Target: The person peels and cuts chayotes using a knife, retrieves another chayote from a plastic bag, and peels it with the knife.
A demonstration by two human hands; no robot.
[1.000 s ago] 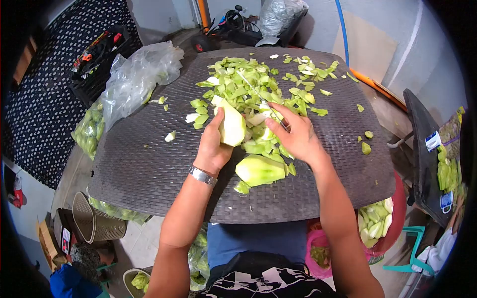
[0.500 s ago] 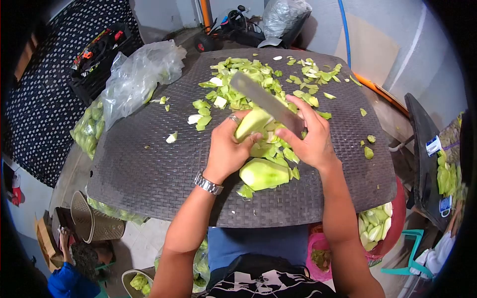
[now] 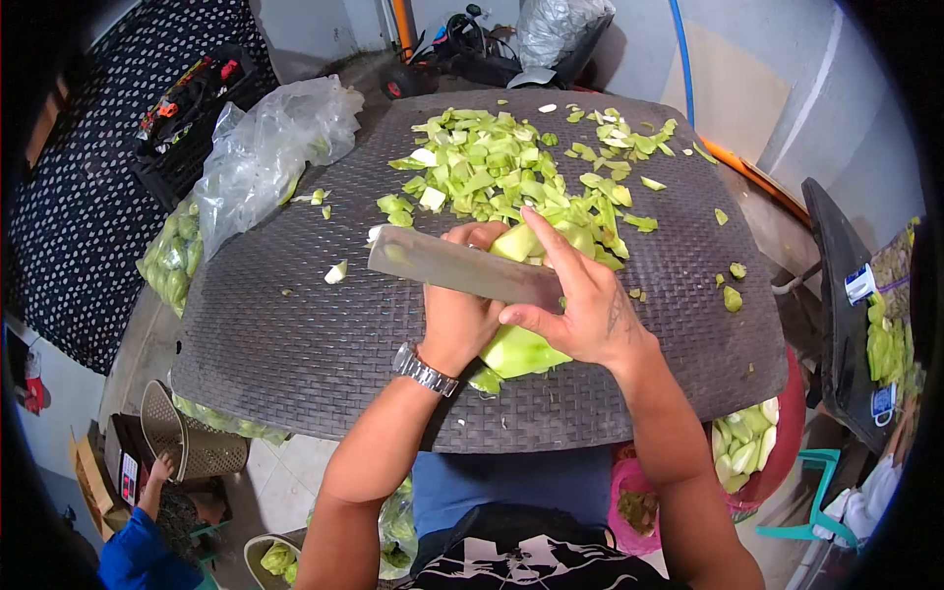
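My right hand (image 3: 585,310) grips a kitchen knife; its broad metal blade (image 3: 442,265) points left, across the front of my left hand. The handle is hidden in the palm. Behind the blade, my left hand (image 3: 457,315) is closed round a peeled pale green fruit (image 3: 513,242), which is partly covered by the blade and fingers. A second peeled fruit (image 3: 526,352) lies on the dark woven tabletop (image 3: 305,354) just below my hands. Beyond them spreads a heap of green peelings (image 3: 482,162). A metal watch (image 3: 425,370) is on my left wrist.
A clear plastic bag (image 3: 275,147) lies at the table's left edge, above a bag of green produce (image 3: 172,258). At lower right stands a red tub (image 3: 790,423) of peeled pieces, near a teal stool (image 3: 816,492). A person in a blue sleeve (image 3: 143,556) sits lower left.
The knife has swung down and left, from pointing up and away to lying nearly across my left hand. The held fruit has shifted slightly right. The other person's hand has moved.
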